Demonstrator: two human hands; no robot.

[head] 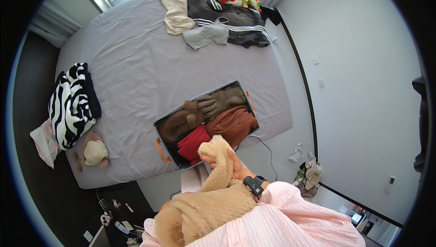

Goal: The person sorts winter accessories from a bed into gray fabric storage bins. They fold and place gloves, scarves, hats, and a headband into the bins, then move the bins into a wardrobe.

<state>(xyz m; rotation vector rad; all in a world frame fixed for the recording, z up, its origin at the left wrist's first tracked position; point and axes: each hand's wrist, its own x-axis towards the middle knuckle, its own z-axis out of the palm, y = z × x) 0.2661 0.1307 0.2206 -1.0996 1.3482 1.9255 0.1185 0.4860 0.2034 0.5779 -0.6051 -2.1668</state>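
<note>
My right hand (235,169) grips a narrow arm of a tan plush garment (218,209), perhaps a fluffy hat with long scarf ends. The rest of it lies bunched against my pink shirt. A gold bracelet (167,205) shows at my left wrist, while the left hand itself is hidden under the plush. Just beyond my right hand, a grey fabric storage box (196,98) with orange handles sits on the bed. Inside are brown leather gloves (221,102), a dark brown hat with pompoms (177,124), folded rust-brown cloth (233,124) and a red knit piece (194,143).
The bed (129,87) carries a folded black-and-white blanket (73,107), a cream-and-pink hat (95,151) and piled clothes (224,19) at its far end. A dark bedside table (133,196) holds small items. A cable (269,148) runs along the floor at right.
</note>
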